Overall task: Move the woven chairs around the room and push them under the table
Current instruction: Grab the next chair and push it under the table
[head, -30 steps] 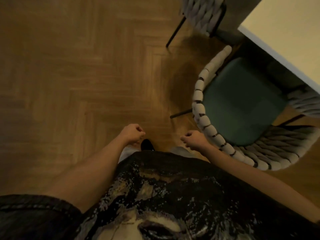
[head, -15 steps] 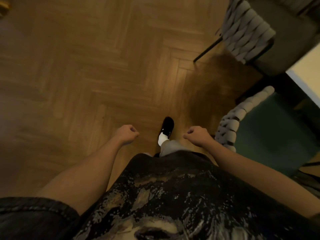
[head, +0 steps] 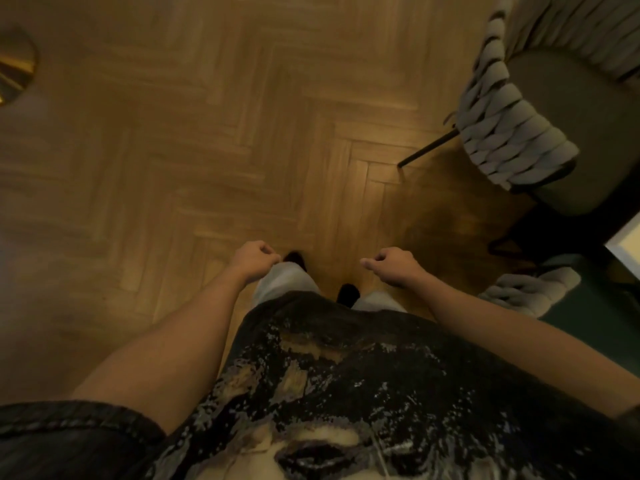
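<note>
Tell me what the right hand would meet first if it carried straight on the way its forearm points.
Nothing in reach: the right hand points up-left over the bare herringbone wood floor. Depth is unclear.

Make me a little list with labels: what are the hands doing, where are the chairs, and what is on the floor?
left hand: loosely curled, holds nothing
right hand: loosely curled, holds nothing, apart from both chairs
far woven chair: upper right, grey seat, one thin dark leg showing
near woven chair: right edge, green seat, only partly in view
table: pale corner at the right edge, between the two chairs
floor: wooden herringbone
shoes: dark, between the hands
gold round object: far left, cannot tell what it is
</note>
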Demonstrator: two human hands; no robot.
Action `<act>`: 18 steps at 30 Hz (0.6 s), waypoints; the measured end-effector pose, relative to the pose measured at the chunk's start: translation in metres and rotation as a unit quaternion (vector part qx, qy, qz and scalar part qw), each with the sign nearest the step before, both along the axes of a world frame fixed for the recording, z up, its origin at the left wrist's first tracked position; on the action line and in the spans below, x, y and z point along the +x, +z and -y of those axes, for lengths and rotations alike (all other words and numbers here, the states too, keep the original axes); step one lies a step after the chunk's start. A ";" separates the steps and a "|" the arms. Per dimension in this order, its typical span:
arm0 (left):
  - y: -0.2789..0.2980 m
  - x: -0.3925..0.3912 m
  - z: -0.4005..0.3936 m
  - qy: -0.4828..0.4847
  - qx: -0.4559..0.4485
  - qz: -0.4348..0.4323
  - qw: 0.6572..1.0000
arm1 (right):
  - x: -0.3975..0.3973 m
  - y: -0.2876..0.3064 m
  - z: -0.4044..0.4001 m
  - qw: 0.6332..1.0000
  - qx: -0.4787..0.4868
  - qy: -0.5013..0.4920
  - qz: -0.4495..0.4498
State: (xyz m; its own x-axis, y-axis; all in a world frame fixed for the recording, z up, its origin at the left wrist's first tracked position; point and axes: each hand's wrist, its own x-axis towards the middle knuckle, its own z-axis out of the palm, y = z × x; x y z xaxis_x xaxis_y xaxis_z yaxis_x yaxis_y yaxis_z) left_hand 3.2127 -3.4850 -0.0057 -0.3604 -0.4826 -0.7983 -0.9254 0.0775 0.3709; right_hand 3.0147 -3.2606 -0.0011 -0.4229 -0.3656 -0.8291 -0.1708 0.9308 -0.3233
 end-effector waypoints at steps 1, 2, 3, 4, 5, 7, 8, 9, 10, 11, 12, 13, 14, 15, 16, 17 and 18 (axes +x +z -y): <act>-0.001 -0.012 0.015 -0.002 -0.005 -0.002 1.000 | -0.010 -0.001 0.012 1.000 0.001 -0.006 0.000; -0.003 -0.024 0.030 -0.005 -0.008 -0.003 1.000 | -0.020 -0.002 0.025 1.000 -0.002 -0.015 0.001; -0.004 -0.036 0.045 -0.008 -0.005 -0.003 1.000 | -0.031 -0.004 0.038 1.000 -0.005 -0.025 0.001; -0.007 -0.050 0.061 -0.012 0.000 -0.003 1.000 | -0.042 -0.005 0.051 0.999 -0.010 -0.032 -0.002; -0.008 -0.064 0.077 -0.019 0.003 -0.001 1.000 | -0.054 -0.005 0.064 0.999 -0.010 -0.038 -0.006; -0.010 -0.093 0.109 -0.035 0.011 0.000 0.999 | -0.077 -0.007 0.090 0.998 -0.006 -0.064 -0.006; -0.010 -0.108 0.126 -0.039 0.019 -0.003 0.999 | -0.086 -0.007 0.103 0.997 -0.005 -0.081 -0.007; -0.008 -0.123 0.141 -0.039 0.030 -0.007 0.999 | -0.096 -0.006 0.115 0.995 -0.001 -0.094 -0.007; -0.005 -0.137 0.156 -0.039 0.041 -0.011 0.998 | -0.106 -0.005 0.128 0.994 0.001 -0.105 -0.008; -0.001 -0.150 0.170 -0.040 0.050 -0.011 0.998 | -0.116 -0.003 0.140 0.994 0.003 -0.111 -0.006; 0.002 -0.161 0.184 -0.043 0.056 -0.011 0.997 | -0.124 -0.002 0.152 0.993 0.000 -0.118 -0.004; 0.004 -0.173 0.197 -0.049 0.061 -0.011 0.997 | -0.132 0.000 0.164 0.992 -0.004 -0.126 -0.004; 0.006 -0.185 0.209 -0.054 0.064 -0.011 0.996 | -0.140 0.002 0.176 0.991 -0.010 -0.136 -0.006; 0.008 -0.196 0.221 -0.059 0.068 -0.007 0.996 | -0.147 0.003 0.186 0.989 -0.013 -0.147 -0.007; 0.009 -0.208 0.233 -0.063 0.072 -0.001 0.995 | -0.154 0.003 0.196 0.987 -0.013 -0.157 -0.008; 0.010 -0.219 0.245 -0.069 0.074 0.006 0.995 | -0.161 0.004 0.205 0.986 -0.013 -0.164 -0.010; 0.011 -0.231 0.255 -0.078 0.073 0.010 0.994 | -0.168 0.004 0.214 0.985 -0.016 -0.170 -0.011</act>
